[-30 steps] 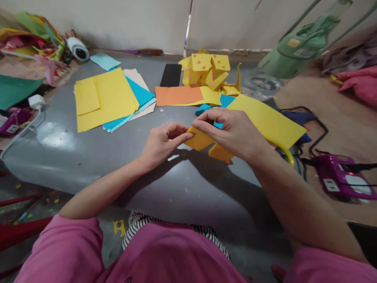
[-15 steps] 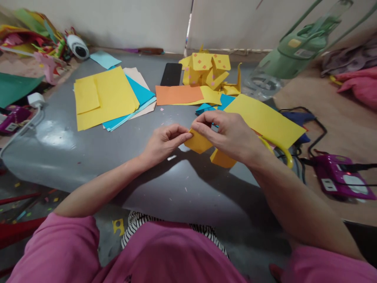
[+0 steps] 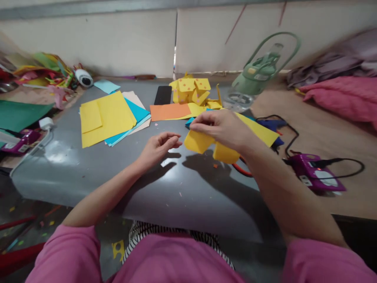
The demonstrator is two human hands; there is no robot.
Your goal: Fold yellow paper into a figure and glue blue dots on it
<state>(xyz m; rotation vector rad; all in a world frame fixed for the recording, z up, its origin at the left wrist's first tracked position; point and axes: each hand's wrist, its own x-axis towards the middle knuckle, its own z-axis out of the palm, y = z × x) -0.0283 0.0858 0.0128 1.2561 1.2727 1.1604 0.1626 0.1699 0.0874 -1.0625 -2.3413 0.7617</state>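
The right hand (image 3: 222, 127) pinches a folded yellow paper piece (image 3: 200, 143) above the smooth grey table (image 3: 182, 204); the left hand (image 3: 159, 149), empty and loosely spread, is near. Excess one-sided pinching pressure could crease the piece.

No lettering, number or brand is legible. The small pale label (image 3: 259, 77) on the clear-based, pale green plastic bottle (image 3: 245, 84) with a looped carrying handle is too small and blurred to read.
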